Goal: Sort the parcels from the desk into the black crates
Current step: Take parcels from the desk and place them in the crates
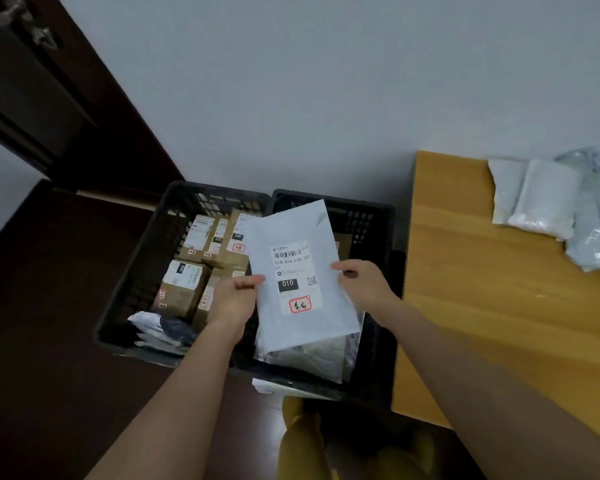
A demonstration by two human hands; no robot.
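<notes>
I hold a flat white mailer parcel [300, 271] upright over the right black crate [378, 230]. Its label, marked 010, faces me. My left hand [234, 296] pinches its left edge and my right hand [359, 282] pinches its right edge. The left black crate [142, 258] holds several brown cardboard boxes [187, 278] with labels, plus a dark soft bag at its near corner. Pale plastic mailers [309, 358] lie in the right crate under the held parcel. On the wooden desk [482, 306] at the right lie more pale plastic parcels [541, 199].
Both crates stand on a dark floor [49, 323] against a grey wall, tight to the desk's left side. A dark wooden door [49, 98] stands at the upper left. My yellow-clad legs [302, 445] show below the crates.
</notes>
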